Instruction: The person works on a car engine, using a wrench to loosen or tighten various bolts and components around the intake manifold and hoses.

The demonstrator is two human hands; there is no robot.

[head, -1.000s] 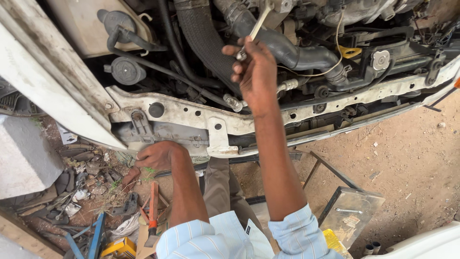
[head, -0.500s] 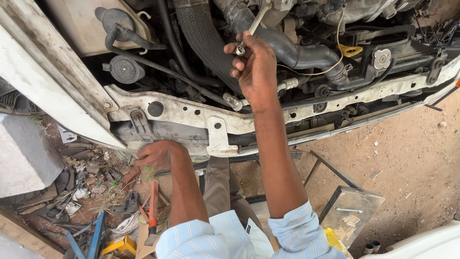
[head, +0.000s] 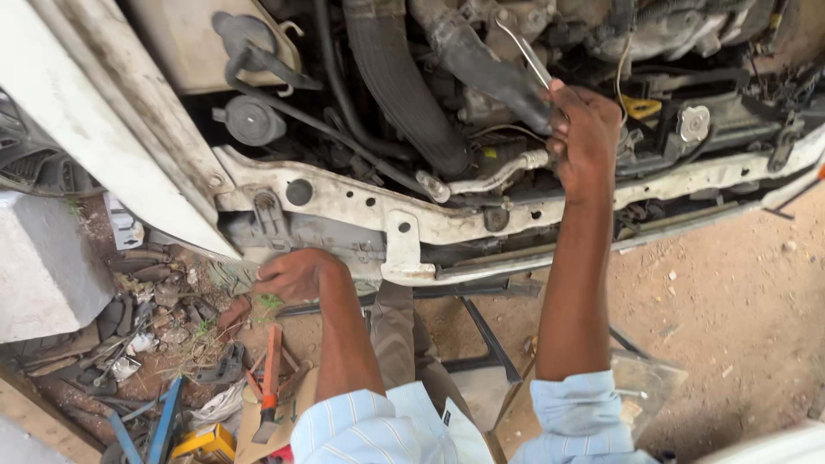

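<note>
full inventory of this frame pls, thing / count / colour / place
wrench: 1, silver, held in the engine bay, upper middle
large hoses: 2, black, engine bay, top centre
front crossmember: 1, off-white, across the middle
round cap: 1, silver, engine bay, right
yellow clip: 1, yellow, left of the cap
concrete block: 1, grey, left edge
orange-handled tool: 1, orange, on the ground, lower left
scrap pile: many pieces, dark, ground at left
left hand: 1, under the crossmember, empty as far as shown
right hand: 1, gripping the wrench
</note>
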